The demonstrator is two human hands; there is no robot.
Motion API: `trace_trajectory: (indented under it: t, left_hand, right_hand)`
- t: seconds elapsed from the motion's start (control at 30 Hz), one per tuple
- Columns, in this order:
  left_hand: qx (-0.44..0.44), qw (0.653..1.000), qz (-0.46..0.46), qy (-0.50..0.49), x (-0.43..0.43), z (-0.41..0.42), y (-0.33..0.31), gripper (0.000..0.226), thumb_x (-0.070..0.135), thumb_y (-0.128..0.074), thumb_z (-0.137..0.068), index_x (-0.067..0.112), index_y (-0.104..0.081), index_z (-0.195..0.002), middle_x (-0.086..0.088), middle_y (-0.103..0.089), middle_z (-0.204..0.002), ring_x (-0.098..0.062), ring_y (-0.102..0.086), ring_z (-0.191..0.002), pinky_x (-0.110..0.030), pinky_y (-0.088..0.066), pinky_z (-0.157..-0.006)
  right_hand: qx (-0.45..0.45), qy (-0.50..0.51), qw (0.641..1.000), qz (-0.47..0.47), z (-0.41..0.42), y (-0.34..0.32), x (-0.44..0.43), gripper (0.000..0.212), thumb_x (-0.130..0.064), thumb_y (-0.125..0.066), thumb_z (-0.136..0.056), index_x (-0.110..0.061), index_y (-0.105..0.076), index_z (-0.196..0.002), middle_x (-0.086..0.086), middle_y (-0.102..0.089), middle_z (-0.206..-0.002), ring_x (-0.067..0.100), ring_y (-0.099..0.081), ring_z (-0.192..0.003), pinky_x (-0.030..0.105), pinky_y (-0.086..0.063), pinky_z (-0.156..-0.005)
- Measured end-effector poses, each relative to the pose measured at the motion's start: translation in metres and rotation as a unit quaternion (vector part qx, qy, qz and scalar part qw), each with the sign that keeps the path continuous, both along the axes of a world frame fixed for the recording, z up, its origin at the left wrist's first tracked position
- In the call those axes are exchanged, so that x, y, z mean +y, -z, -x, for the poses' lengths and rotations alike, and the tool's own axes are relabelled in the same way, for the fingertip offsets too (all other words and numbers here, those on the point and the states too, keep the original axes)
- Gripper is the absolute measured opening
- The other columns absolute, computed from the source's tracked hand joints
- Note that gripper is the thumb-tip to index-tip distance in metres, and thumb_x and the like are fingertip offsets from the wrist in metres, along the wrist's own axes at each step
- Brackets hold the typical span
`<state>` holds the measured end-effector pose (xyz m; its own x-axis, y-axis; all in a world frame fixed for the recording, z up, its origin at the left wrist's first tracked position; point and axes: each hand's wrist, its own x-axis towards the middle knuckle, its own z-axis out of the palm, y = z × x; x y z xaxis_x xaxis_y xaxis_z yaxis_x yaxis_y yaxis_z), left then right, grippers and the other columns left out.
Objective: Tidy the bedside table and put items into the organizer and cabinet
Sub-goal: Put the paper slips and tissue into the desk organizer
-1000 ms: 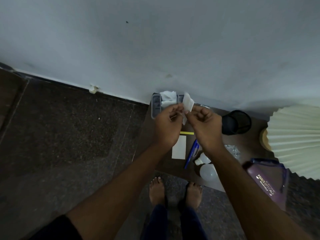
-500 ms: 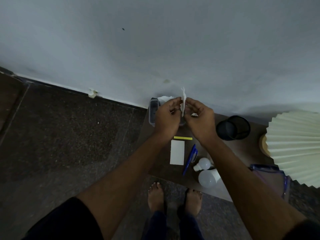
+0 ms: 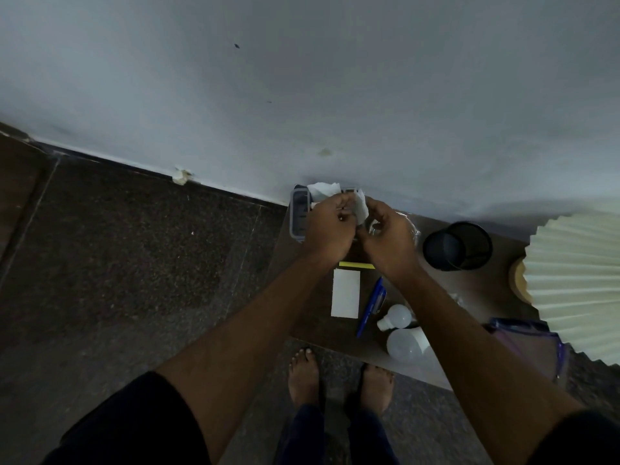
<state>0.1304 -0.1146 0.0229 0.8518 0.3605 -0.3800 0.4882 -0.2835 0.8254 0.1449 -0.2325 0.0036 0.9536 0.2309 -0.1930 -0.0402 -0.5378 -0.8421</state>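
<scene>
Both hands meet over the back left of the dark bedside table [image 3: 312,317]. My left hand [image 3: 327,226] and my right hand [image 3: 389,236] pinch a small white paper slip [image 3: 361,207] between them, just above the grey organizer tray [image 3: 298,216] that stands against the wall. Crumpled white tissue [image 3: 322,189] lies in the tray. On the table nearer me lie a white card [image 3: 345,293], a thin yellow strip [image 3: 355,265], a blue pen [image 3: 370,307] and two white bulbs [image 3: 396,317], [image 3: 404,345].
A black mesh pen cup [image 3: 456,246] stands at the table's back right. A pleated cream lampshade [image 3: 577,283] fills the right edge, with a purple pouch [image 3: 530,350] below it. The wall runs along the back. My bare feet [image 3: 303,374] stand on the dark floor.
The paper slip has come down from upright in front of the wall to just over the organizer tray. Both hands moved slightly down with it and kept their hold.
</scene>
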Motion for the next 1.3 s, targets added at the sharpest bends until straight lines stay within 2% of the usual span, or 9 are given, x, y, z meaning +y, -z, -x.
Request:
trace_trajectory:
  t: [0.3, 0.47, 0.53, 0.6, 0.77, 0.9, 1.07, 1.2, 1.3]
  left_hand:
    - [-0.001, 1.0, 0.024, 0.006, -0.001, 0.001, 0.004, 0.041, 0.005, -0.055, -0.099, 0.017, -0.06, -0.138, -0.003, -0.066, -0.134, -0.011, -0.062, -0.117, 0.0, -0.043, -0.072]
    - [-0.014, 0.999, 0.032, 0.002, 0.0, 0.004, 0.007, 0.042, 0.004, -0.056, -0.099, 0.015, -0.059, -0.139, -0.003, -0.066, -0.133, -0.003, -0.062, -0.107, -0.001, -0.048, -0.075]
    - [-0.019, 0.999, 0.034, 0.005, 0.0, 0.006, 0.007, 0.043, 0.003, -0.057, -0.098, 0.012, -0.057, -0.141, -0.004, -0.064, -0.137, -0.007, -0.062, -0.116, -0.01, -0.05, -0.091]
    - [-0.018, 0.999, 0.045, 0.005, -0.001, 0.008, 0.008, 0.045, 0.002, -0.058, -0.097, 0.009, -0.056, -0.141, -0.004, -0.062, -0.14, -0.013, -0.06, -0.125, -0.015, -0.048, -0.1]
    - [-0.015, 0.998, 0.057, -0.004, -0.003, 0.009, 0.009, 0.045, 0.0, -0.059, -0.095, 0.01, -0.058, -0.139, -0.004, -0.064, -0.137, -0.011, -0.061, -0.123, -0.005, -0.045, -0.089]
    - [-0.015, 0.997, 0.07, -0.011, -0.004, 0.008, 0.006, 0.041, 0.0, -0.056, -0.097, 0.01, -0.061, -0.136, -0.004, -0.067, -0.133, -0.011, -0.064, -0.119, -0.02, -0.051, -0.099]
    - [-0.001, 0.996, 0.081, -0.036, -0.003, 0.005, 0.006, 0.038, -0.002, -0.051, -0.098, 0.006, -0.064, -0.132, -0.001, -0.07, -0.124, 0.004, -0.063, -0.097, 0.004, -0.046, -0.069]
    - [0.006, 0.997, 0.072, -0.032, -0.003, 0.004, 0.007, 0.032, -0.002, -0.049, -0.097, 0.009, -0.073, -0.116, 0.02, -0.067, -0.088, 0.016, -0.064, -0.074, -0.002, -0.048, -0.063]
    - [0.012, 0.997, 0.075, -0.034, -0.005, 0.002, 0.004, 0.032, 0.001, -0.051, -0.097, 0.013, -0.073, -0.115, 0.012, -0.073, -0.096, 0.004, -0.068, -0.086, -0.011, -0.053, -0.074]
  right_hand:
    - [0.012, -0.001, 1.0, -0.016, 0.0, 0.009, 0.0, 0.054, -0.005, -0.066, -0.092, -0.016, -0.052, -0.143, -0.032, -0.054, -0.113, -0.035, -0.048, -0.097, -0.009, -0.038, -0.078]
    - [-0.006, 0.036, 0.999, -0.004, -0.001, 0.01, 0.001, 0.05, -0.013, -0.072, -0.09, -0.02, -0.055, -0.137, -0.004, -0.064, -0.129, 0.004, -0.061, -0.109, 0.009, -0.052, -0.082]
    - [-0.037, 0.047, 0.998, 0.025, -0.002, 0.009, 0.003, 0.038, -0.018, -0.074, -0.088, -0.018, -0.061, -0.124, -0.001, -0.067, -0.113, 0.012, -0.065, -0.096, 0.023, -0.057, -0.078]
    - [-0.057, 0.062, 0.995, 0.045, -0.001, 0.007, 0.004, 0.025, -0.018, -0.075, -0.087, -0.022, -0.062, -0.108, -0.01, -0.064, -0.09, 0.006, -0.063, -0.078, 0.019, -0.056, -0.068]
    - [-0.049, 0.109, 0.991, 0.065, -0.007, -0.001, 0.01, 0.027, -0.018, -0.075, -0.086, -0.019, -0.063, -0.111, -0.02, -0.055, -0.072, -0.006, -0.057, -0.065, 0.004, -0.039, -0.056]
    - [-0.053, 0.113, 0.99, 0.07, -0.013, -0.007, 0.014, 0.029, -0.017, -0.077, -0.084, -0.013, -0.064, -0.109, -0.019, -0.053, -0.066, -0.007, -0.054, -0.059, -0.001, -0.04, -0.053]
    - [-0.035, 0.098, 0.991, 0.083, -0.018, -0.007, 0.016, 0.027, -0.017, -0.077, -0.084, -0.011, -0.067, -0.108, -0.019, -0.053, -0.065, -0.007, -0.054, -0.058, 0.001, -0.039, -0.055]
    - [-0.026, 0.088, 0.992, 0.083, -0.021, -0.005, 0.017, 0.028, -0.021, -0.077, -0.086, -0.01, -0.069, -0.11, -0.015, -0.06, -0.073, -0.008, -0.053, -0.061, -0.003, -0.039, -0.058]
    - [-0.023, 0.081, 0.994, 0.076, -0.019, -0.004, 0.016, 0.028, -0.019, -0.075, -0.088, -0.007, -0.069, -0.112, -0.005, -0.067, -0.085, -0.002, -0.056, -0.067, -0.002, -0.041, -0.059]
